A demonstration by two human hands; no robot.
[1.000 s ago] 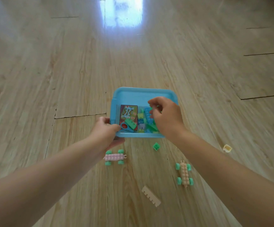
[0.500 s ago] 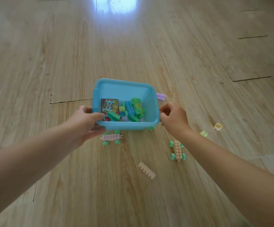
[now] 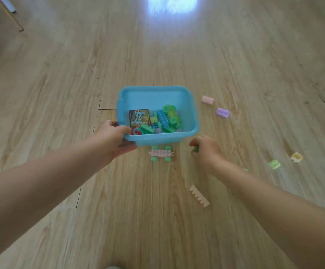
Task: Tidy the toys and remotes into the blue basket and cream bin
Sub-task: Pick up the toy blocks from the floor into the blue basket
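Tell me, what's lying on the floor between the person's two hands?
In the head view, a pink wheeled block car with green wheels lies between the left hand and right hand, just in front of the blue basket.

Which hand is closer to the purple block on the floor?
Right. The right hand is on the floor by the blue basket's near right corner, below-left of the purple block. The left hand grips the basket's left corner, farther off.
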